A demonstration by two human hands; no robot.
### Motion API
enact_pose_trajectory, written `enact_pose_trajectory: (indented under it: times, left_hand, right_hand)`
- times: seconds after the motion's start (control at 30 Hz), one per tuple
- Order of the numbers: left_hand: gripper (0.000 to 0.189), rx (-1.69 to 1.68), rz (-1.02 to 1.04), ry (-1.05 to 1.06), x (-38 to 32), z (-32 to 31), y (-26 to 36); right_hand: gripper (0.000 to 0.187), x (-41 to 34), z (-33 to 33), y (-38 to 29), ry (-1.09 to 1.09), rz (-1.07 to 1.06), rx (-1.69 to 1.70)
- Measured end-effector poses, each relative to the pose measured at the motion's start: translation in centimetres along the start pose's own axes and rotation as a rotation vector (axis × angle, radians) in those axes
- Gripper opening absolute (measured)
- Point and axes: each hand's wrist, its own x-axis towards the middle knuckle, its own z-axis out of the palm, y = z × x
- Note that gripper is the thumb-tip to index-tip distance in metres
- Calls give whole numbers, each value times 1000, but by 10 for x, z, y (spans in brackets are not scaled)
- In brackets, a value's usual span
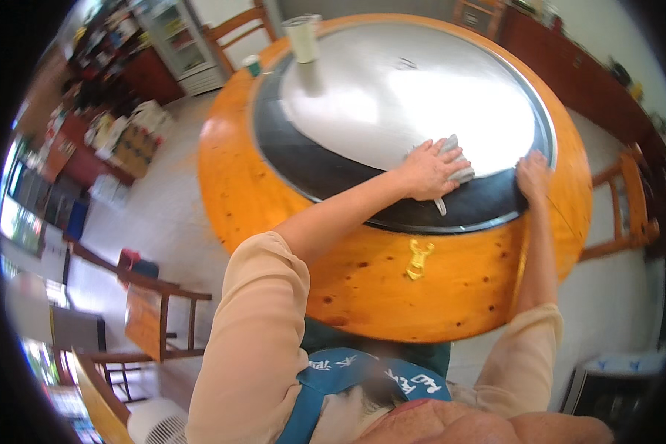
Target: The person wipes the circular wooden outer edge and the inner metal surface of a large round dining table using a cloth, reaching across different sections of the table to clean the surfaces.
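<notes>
My left hand presses down on a folded grey cloth, its fingers spread over the cloth. A small white loop sticks out below that hand. Under the cloth lies a large round panel, shiny grey with a black part along its near side, set on a round wooden table. My right hand is at the panel's right rim, fingers bent over it; its fingertips are partly hidden. A yellow opener-like object lies on the wood before me.
At the panel's far left edge stands a pale tall container, with a green and white cup on the wood beside it. Wooden chairs stand around the table. Boxes are stacked at left, near a glass-door fridge.
</notes>
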Motion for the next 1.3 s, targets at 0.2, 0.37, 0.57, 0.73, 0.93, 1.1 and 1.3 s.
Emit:
enact_pose_trajectory:
  times: [0.2,0.37,0.57,0.73,0.93,1.1,1.3]
  left_hand:
    - [51,81,-327,54,-104,-12,-91]
    - [49,95,-662,116,-190,-37,-167]
    - [49,97,-820,218,-248,-42,-214]
    - [51,219,-843,154,-241,-35,-206]
    - [52,273,-845,215,-227,-30,-195]
    - [53,228,-898,249,-227,-29,-183]
    - [53,183,-915,239,-215,-32,-174]
  right_hand:
    - [55,32,16,20,-238,-25,197]
    - [47,57,21,44,-287,-50,326]
    - [53,93,82,84,-279,-138,355]
    - [55,93,65,67,-155,50,98]
    - [57,90,88,101,-267,185,-23]
    - [60,50,69,65,-276,159,-153]
    - [67,2,-6,-14,-402,145,-235]
